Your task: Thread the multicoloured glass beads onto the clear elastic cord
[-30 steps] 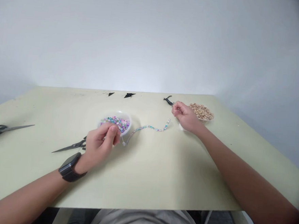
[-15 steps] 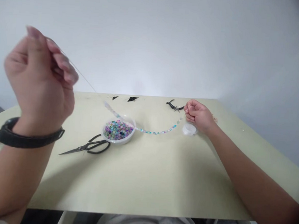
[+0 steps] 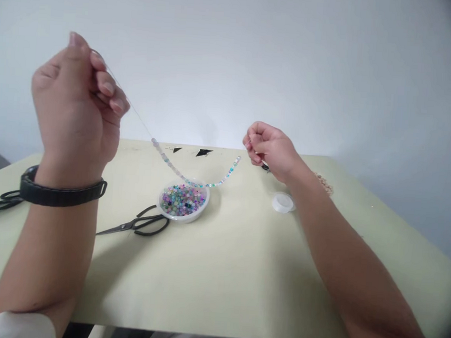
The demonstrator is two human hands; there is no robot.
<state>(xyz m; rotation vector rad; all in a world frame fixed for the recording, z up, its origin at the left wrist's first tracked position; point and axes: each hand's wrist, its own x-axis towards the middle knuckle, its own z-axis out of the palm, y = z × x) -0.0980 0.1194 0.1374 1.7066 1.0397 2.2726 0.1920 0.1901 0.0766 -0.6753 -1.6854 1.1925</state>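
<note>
Raised at the upper left, my left hand (image 3: 79,97) pinches one end of a thin cord (image 3: 138,114). The other end is pinched by my right hand (image 3: 271,149), lower and farther from me. Between the two hands a strand of beads (image 3: 179,174), pale lilac on the left and turquoise on the right, hangs in a curve. Its lowest stretch passes in front of the back rim of a white bowl (image 3: 183,219) full of mixed coloured beads (image 3: 182,199). My fingers hide both tips of the cord.
Black scissors (image 3: 132,225) lie against the bowl's left side. A second pair of black handles (image 3: 7,200) is at the far left. A small clear round container (image 3: 283,202) stands under my right forearm, tan pieces (image 3: 324,183) behind it. Black scraps (image 3: 203,152) lie at the back edge.
My right hand has moved left and up, and my left hand a little right, so they are closer together. The bead strand hangs higher and in a deeper curve.
</note>
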